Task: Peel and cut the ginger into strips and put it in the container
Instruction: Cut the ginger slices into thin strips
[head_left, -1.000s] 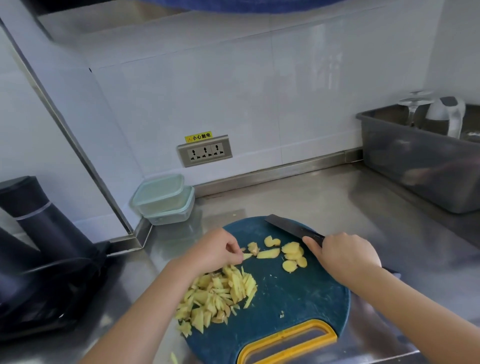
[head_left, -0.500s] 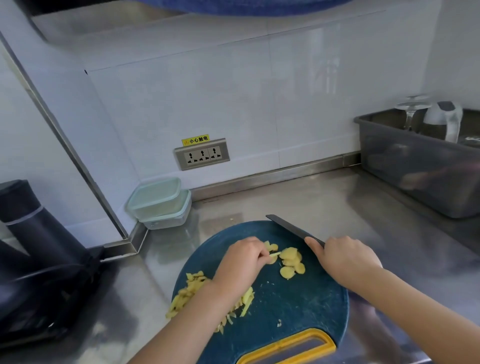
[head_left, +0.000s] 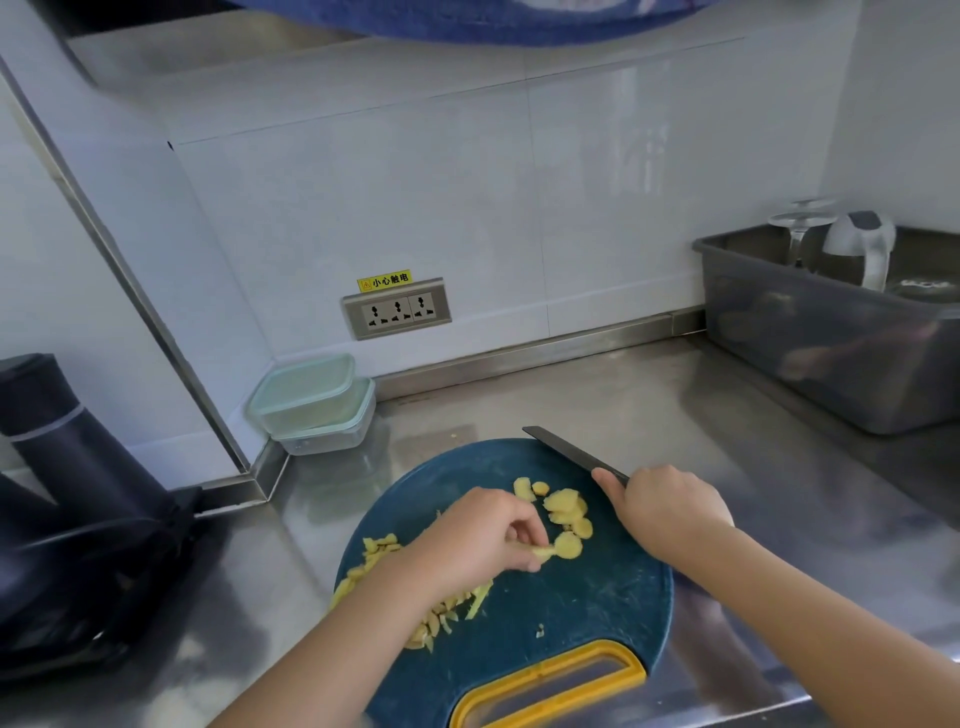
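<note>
Ginger slices (head_left: 563, 506) sit in a loose cluster on the far-centre part of the blue board (head_left: 571, 597), which lies on the steel surface (head_left: 649, 395). We see the left hand (head_left: 483, 540) pinching one piece (head_left: 543, 552) between thumb and fingertips, low over the board at the near end of the cluster. Strips (head_left: 441, 616) lie piled on the board's left side, partly hidden under the left wrist. The right hand (head_left: 670, 506) is curled round the handle of the knife (head_left: 566, 449), index finger along the spine. The blade points away to the far left over the board's far edge; we cannot tell if it touches the board. Two stacked containers (head_left: 311, 402) stand in the corner by the wall, well apart from the board. Grey bin (head_left: 831, 353) at far right, socket (head_left: 397, 309) on the wall.
</note>
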